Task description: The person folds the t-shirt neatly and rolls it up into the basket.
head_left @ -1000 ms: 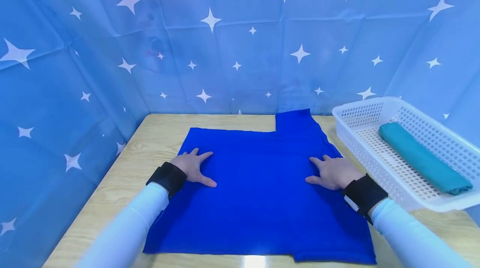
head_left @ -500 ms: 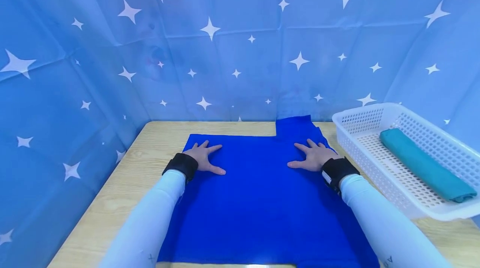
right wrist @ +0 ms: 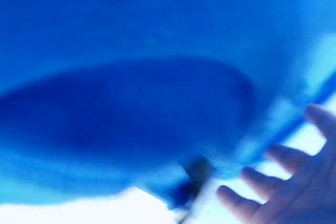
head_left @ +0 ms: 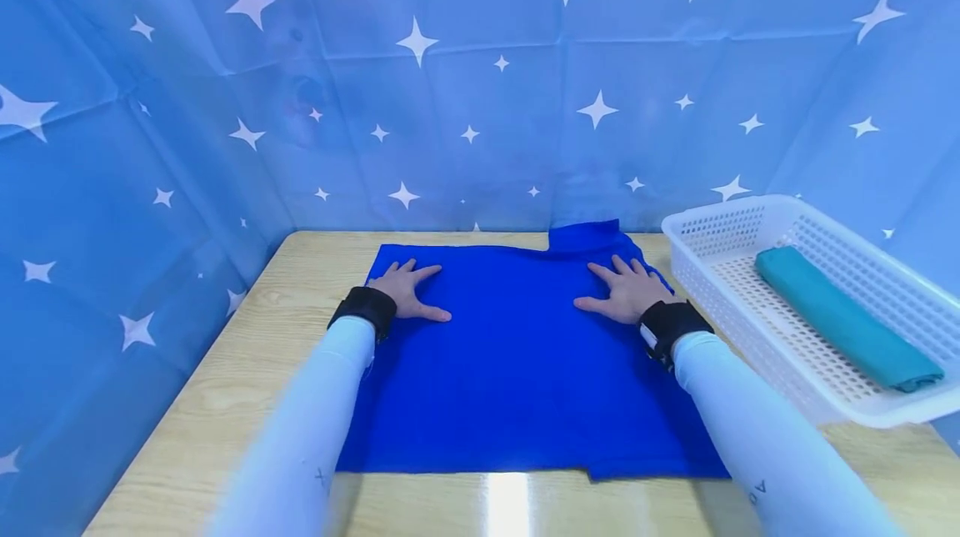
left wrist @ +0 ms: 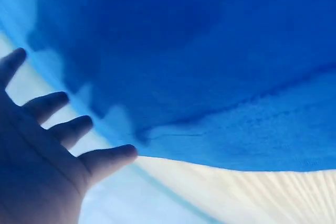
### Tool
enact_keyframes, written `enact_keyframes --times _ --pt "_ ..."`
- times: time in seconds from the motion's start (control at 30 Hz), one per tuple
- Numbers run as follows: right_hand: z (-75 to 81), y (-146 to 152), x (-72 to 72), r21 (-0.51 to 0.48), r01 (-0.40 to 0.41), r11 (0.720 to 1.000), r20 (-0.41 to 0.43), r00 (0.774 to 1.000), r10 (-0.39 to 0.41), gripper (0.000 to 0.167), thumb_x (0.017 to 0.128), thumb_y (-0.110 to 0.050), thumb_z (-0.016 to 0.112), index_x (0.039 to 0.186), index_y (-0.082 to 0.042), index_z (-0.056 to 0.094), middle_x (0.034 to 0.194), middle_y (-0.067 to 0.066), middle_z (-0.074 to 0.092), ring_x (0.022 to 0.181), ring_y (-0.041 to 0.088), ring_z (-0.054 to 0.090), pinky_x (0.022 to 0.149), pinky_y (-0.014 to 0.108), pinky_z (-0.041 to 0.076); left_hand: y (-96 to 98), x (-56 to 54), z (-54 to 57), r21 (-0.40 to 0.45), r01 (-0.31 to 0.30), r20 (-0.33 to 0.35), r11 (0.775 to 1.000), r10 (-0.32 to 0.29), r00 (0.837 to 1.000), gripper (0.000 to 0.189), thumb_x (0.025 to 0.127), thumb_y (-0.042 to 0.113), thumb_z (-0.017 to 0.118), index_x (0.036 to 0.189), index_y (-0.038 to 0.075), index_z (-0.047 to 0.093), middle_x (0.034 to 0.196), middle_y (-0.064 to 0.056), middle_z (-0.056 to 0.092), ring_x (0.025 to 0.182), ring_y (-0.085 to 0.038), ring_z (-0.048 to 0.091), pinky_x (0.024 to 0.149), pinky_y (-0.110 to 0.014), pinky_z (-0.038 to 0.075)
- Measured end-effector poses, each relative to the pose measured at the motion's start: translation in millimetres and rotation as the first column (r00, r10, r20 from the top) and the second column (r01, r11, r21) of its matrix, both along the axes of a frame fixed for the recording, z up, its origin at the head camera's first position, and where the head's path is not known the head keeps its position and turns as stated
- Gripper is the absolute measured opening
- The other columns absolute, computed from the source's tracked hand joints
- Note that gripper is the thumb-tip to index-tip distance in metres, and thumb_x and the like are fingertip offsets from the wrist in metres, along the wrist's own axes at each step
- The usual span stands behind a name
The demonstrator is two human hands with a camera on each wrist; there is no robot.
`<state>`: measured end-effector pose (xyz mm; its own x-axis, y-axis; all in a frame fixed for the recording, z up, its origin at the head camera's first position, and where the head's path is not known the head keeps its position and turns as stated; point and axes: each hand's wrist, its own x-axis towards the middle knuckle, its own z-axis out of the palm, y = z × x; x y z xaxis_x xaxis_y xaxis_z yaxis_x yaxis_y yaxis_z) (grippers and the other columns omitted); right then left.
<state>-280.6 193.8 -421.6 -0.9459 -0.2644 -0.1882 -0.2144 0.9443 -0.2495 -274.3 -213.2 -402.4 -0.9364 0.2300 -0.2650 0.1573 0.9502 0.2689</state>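
Observation:
A royal-blue cloth (head_left: 517,362) lies spread flat on the wooden table (head_left: 225,378), with a small tab sticking out at its far right. My left hand (head_left: 408,293) rests flat on the cloth near its far left corner, fingers spread. Near the far right corner my right hand (head_left: 622,291) presses flat on the cloth, fingers also spread. Both wrist views are close and blurred: the left hand (left wrist: 42,150) shows with straight fingers against blue cloth (left wrist: 210,56), and the right hand (right wrist: 294,182) likewise against the cloth (right wrist: 136,77).
A white perforated basket (head_left: 720,228) stands at the table's right side and holds a folded teal cloth (head_left: 840,316). Blue star-patterned curtains (head_left: 465,78) close in the back and both sides. Bare wood lies left of the cloth and along the near edge.
Both hands have slid away from me over the cloth, from its middle to its far corners. The cloth has shifted toward the back of the table with them.

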Motion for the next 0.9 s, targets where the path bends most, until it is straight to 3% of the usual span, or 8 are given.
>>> enact_keyframes --times 0.1,0.27,0.37,0.47,0.63,0.77,0.9 --pt "17.1 -1 32.4 0.054 -0.059 0.997 -0.064 0.996 0.063 0.084 0.100 -0.061 0.055 0.162 -0.008 0.034 0.166 0.033 0.023 0.153 0.058 0.018 0.121 0.073 0.021 3.3 22.1 3.3 -0.016 0.077 -0.060 0.997 -0.078 0.995 0.096 0.088 0.066 0.071 0.164 0.020 0.034 0.170 -0.023 0.023 0.158 -0.050 0.015 0.123 -0.072 0.019" --pt "45.6 5 110.3 0.063 -0.240 0.969 -0.116 0.962 0.246 0.063 0.098 -0.048 0.069 0.141 -0.003 0.061 0.146 0.028 0.057 0.137 0.050 0.052 0.110 0.067 0.044 13.9 82.1 14.3 -0.039 0.224 -0.160 0.974 -0.228 0.960 0.078 0.094 0.053 0.071 0.158 0.014 0.045 0.165 -0.023 0.037 0.153 -0.047 0.033 0.120 -0.064 0.033" --pt "47.2 18 149.8 -0.016 -0.366 0.930 -0.101 0.926 0.363 0.052 0.093 -0.050 0.074 0.126 -0.009 0.071 0.129 0.012 0.068 0.121 0.036 0.065 0.102 0.056 0.055 20.4 116.9 19.0 -0.027 0.286 -0.170 0.958 -0.286 0.943 0.072 0.095 0.048 0.073 0.154 0.014 0.051 0.161 -0.020 0.044 0.149 -0.044 0.041 0.117 -0.063 0.039" --pt "38.9 29 177.8 -0.070 -0.439 0.896 -0.102 0.896 0.432 0.048 0.087 -0.052 0.080 0.118 -0.016 0.072 0.121 0.000 0.066 0.110 0.023 0.066 0.093 0.047 0.059 24.2 144.1 20.5 -0.012 0.324 -0.147 0.946 -0.322 0.935 0.068 0.094 0.047 0.074 0.150 0.013 0.055 0.157 -0.019 0.050 0.145 -0.042 0.048 0.114 -0.060 0.044" --pt "16.6 34 202.6 0.027 -0.476 0.879 -0.205 0.858 0.471 0.045 0.081 -0.037 0.086 0.117 -0.014 0.071 0.119 0.002 0.066 0.104 0.022 0.066 0.088 0.044 0.061 30.5 170.2 15.9 -0.004 0.367 -0.106 0.930 -0.365 0.925 0.067 0.089 0.044 0.080 0.145 0.012 0.061 0.149 -0.018 0.056 0.137 -0.040 0.055 0.109 -0.058 0.051" --pt "4.7 26 205.8 0.162 -0.485 0.859 -0.304 0.804 0.511 0.034 0.087 -0.018 0.082 0.118 -0.006 0.071 0.117 0.011 0.071 0.104 0.029 0.070 0.088 0.045 0.062 35.1 179.0 11.5 -0.016 0.394 -0.101 0.919 -0.393 0.914 0.070 0.083 0.041 0.083 0.144 0.012 0.060 0.144 -0.018 0.056 0.131 -0.038 0.058 0.104 -0.057 0.055" --pt "0.9 20 205.0 0.281 -0.466 0.839 -0.361 0.759 0.542 0.026 0.091 -0.008 0.078 0.116 -0.005 0.072 0.115 0.014 0.073 0.103 0.032 0.072 0.087 0.043 0.062 36.3 183.8 11.8 -0.026 0.379 -0.064 0.925 -0.380 0.923 0.082 0.077 0.041 0.085 0.148 0.016 0.055 0.152 -0.018 0.050 0.139 -0.040 0.052 0.108 -0.061 0.050"
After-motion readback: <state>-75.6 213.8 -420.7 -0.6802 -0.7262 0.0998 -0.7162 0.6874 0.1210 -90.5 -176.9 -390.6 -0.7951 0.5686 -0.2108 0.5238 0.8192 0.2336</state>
